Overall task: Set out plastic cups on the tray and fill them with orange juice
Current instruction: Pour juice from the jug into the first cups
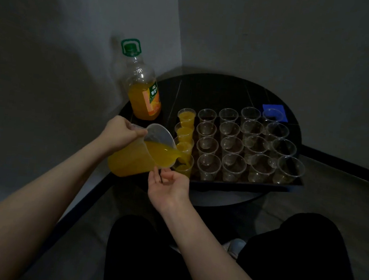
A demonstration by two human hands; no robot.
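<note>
My left hand (120,132) grips the handle of a clear plastic jug (137,156) tilted to the right, and orange juice runs from its lip into the nearest cup (184,167) of the left column. My right hand (167,186) sits palm up just below the jug's lip, fingers loosely curled, touching or almost touching that cup. Three cups behind it in the same column (185,126) hold juice. Several empty clear cups (234,142) stand in rows on the dark tray (242,184).
A large orange juice bottle (142,87) with a green cap stands at the back left of the round dark table (206,86). A blue square object (275,112) lies at the back right. Walls close in behind. My dark-trousered legs (291,261) are below.
</note>
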